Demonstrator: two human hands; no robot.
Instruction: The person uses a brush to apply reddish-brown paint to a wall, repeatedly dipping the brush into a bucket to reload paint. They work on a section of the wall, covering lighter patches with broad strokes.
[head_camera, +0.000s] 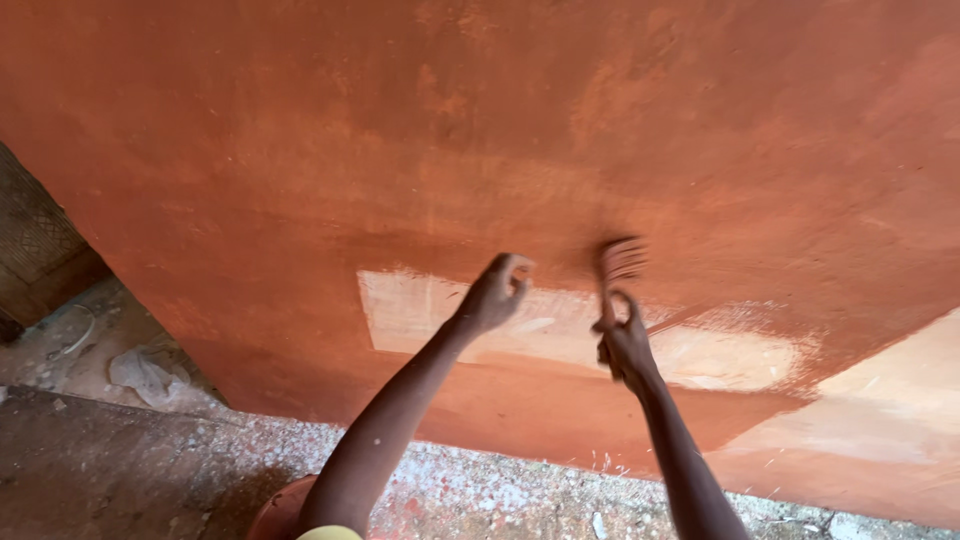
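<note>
Right hand (625, 345): grip clenched around the handle of a paintbrush (618, 270), held upright with the bristles uppermost. The bristles are splayed into separate tufts, stained reddish-brown, and blurred; whether they touch the surface cannot be told. The handle is almost wholly hidden inside the fist.

Left hand (495, 292): raised beside the brush, holding nothing, fingers curled loosely inward, near the wall (300, 150) or against it; contact cannot be confirmed.

The wall fills most of the view. Coat is terracotta orange-red, uneven, with darker patches and streaks toward the top. A pale, cream-coloured unpainted rectangle (410, 310) lies just behind both hands, its right end fading into feathered brush marks. A second pale area (890, 400) sits at the lower right.

The floor (150, 460) below is rough grey concrete, speckled with white along the foot of the wall. A crumpled pale bag (145, 372) lies on it at the left. A rounded reddish object (280, 512) shows at the bottom edge, beside the left forearm.
</note>
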